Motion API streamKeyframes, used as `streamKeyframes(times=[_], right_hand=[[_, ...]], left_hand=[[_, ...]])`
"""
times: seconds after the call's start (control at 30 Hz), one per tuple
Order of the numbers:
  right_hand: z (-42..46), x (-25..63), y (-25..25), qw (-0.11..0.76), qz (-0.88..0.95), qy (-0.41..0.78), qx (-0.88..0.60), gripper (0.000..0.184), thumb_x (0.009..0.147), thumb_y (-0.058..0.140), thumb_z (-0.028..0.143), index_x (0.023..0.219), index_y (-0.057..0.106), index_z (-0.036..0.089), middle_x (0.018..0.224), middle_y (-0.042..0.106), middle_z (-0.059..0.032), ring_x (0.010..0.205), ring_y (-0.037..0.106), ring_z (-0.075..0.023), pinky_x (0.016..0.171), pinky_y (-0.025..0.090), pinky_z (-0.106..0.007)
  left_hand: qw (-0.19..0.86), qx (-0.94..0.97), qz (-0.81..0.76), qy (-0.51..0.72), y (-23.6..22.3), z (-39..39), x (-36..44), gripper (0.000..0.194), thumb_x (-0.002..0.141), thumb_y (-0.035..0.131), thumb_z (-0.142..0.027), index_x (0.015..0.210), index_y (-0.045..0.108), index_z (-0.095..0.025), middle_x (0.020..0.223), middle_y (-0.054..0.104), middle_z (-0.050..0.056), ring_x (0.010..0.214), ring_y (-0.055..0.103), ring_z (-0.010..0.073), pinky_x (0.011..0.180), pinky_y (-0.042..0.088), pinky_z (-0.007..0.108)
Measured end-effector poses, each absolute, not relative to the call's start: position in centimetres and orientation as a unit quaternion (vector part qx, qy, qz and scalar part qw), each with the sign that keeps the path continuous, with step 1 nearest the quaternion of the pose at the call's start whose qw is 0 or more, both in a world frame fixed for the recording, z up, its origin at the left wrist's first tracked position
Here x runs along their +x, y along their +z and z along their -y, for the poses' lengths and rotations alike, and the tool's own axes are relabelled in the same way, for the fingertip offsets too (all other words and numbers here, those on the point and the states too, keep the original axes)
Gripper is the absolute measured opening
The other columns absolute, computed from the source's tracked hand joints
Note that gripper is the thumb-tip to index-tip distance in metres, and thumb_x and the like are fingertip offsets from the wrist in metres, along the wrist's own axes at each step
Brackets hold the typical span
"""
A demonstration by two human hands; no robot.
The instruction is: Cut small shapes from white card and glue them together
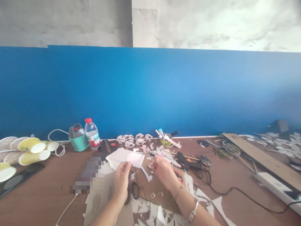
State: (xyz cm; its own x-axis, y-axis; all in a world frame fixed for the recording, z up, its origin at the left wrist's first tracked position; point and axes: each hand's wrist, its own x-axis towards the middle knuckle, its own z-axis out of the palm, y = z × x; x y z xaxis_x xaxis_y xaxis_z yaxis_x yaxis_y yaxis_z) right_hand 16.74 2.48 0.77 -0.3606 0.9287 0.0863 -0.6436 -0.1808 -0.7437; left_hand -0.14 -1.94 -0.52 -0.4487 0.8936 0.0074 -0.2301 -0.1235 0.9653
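Note:
My left hand [122, 179] pinches a piece of white paper [118, 158] between thumb and fingers, with a pale rounded patch near its right end. Just to the right, my right hand [164, 171] is closed with its fingertips together, apart from the paper. A pinkish-white pen-like stick [172, 161] shows right behind those fingers; whether they grip it I cannot make out. Below and between the hands are the dark loops of scissors [135, 190], partly hidden by my left hand. A curved white paper strip [147, 174] lies near them on a brown board [150, 188].
Paper scraps [160, 216] litter the front. Behind are several curled white pieces [129, 143], a holder with pens [165, 140], a water bottle [92, 135] and a teal container [79, 139]. A glue gun [188, 161] trails its cord to a power strip [277, 186]. Paper cups [30, 146] lie left.

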Motion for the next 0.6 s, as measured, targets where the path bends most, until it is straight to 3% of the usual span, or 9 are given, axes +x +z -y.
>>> streamKeyframes(times=[0.33, 0.6], right_hand=[[-2.59, 16.97, 1.21, 0.529, 0.32, 0.768, -0.166, 0.041, 0.082, 0.061, 0.04, 0.054, 0.038, 0.02, 0.056, 0.039, 0.0049, 0.056, 0.043, -0.0119, 0.063, 0.038, -0.027], [-2.6, 16.68, 0.64, 0.522, 0.354, 0.747, -0.21, 0.022, 0.075, 0.068, 0.037, 0.071, 0.056, 0.02, 0.076, 0.055, -0.0005, 0.072, 0.052, -0.0168, 0.062, 0.038, -0.029]], left_hand=[[0.397, 0.329, -0.528, 0.675, -0.47, 2.02, -0.17, 0.029, 0.072, 0.065, -0.046, 0.072, 0.061, -0.017, 0.069, 0.062, 0.0, 0.068, 0.057, 0.0155, 0.058, 0.041, 0.022], [0.408, 0.324, -0.522, 0.675, -0.42, 2.03, -0.13, 0.029, 0.071, 0.066, -0.046, 0.073, 0.061, -0.017, 0.068, 0.062, 0.0, 0.066, 0.057, 0.0148, 0.057, 0.04, 0.021]])
